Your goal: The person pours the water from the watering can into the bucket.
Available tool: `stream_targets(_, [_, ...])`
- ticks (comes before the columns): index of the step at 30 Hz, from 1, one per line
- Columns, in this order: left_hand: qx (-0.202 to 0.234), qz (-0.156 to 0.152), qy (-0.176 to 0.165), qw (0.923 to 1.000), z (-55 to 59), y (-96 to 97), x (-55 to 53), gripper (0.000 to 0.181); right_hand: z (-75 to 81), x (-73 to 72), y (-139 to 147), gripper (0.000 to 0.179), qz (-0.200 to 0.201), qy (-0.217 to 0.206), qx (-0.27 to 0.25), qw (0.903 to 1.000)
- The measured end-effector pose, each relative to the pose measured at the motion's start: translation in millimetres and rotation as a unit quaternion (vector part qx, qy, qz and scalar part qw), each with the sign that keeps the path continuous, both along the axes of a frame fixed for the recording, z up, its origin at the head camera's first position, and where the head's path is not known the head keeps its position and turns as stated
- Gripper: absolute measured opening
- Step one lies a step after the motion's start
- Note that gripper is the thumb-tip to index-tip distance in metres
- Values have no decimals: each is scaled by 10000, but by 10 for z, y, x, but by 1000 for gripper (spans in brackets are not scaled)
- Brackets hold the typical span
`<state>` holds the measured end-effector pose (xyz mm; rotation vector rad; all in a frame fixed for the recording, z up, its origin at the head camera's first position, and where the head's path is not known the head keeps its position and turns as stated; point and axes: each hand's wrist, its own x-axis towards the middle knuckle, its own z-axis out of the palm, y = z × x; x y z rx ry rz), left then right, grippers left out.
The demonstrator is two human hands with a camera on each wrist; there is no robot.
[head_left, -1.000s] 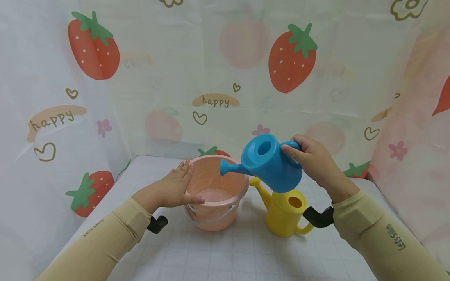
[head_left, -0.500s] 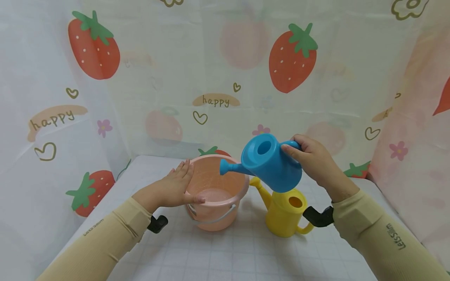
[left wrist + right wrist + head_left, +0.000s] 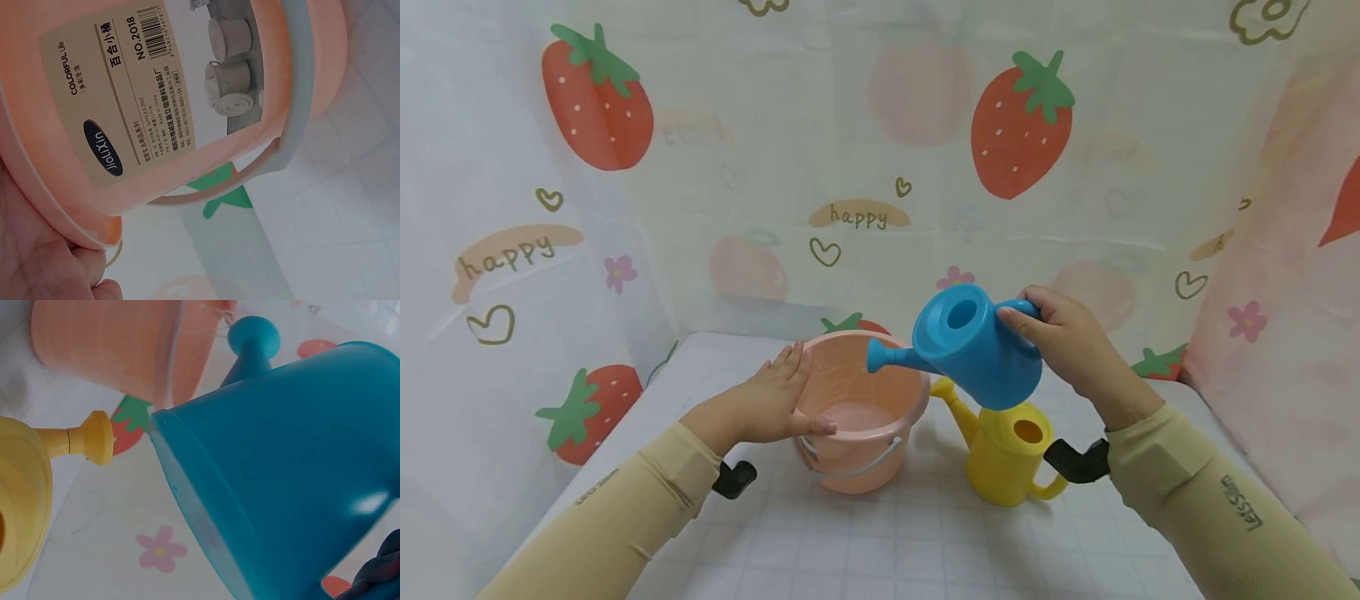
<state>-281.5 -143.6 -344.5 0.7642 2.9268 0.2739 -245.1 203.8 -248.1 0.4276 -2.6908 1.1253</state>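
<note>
My right hand grips the handle of a blue watering can, holding it tipped in the air. Its spout head points left over the mouth of a pink bucket. Thin clear streams leave the spout head in the right wrist view, and faint streaks show inside the bucket. My left hand rests on the bucket's left rim with straight, spread fingers. In the left wrist view, the palm touches the rim beside a printed label. Below the blue can, a yellow watering can stands upright.
A white checked cloth covers the table. The bucket's pale handle hangs down at its front. Behind and at both sides hang printed curtains with strawberries and hearts. A black wrist mount extends near the yellow can.
Both hands, the blue watering can and the bucket keep practically the same places. Only a very slight shift of the whole head view shows.
</note>
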Motion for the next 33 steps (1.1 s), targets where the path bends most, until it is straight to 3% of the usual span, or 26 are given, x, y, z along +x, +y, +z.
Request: stream_targets(33, [29, -60, 50, 10000, -28, -5, -23, 117, -41, -25, 3, 39, 6, 90, -21, 10000])
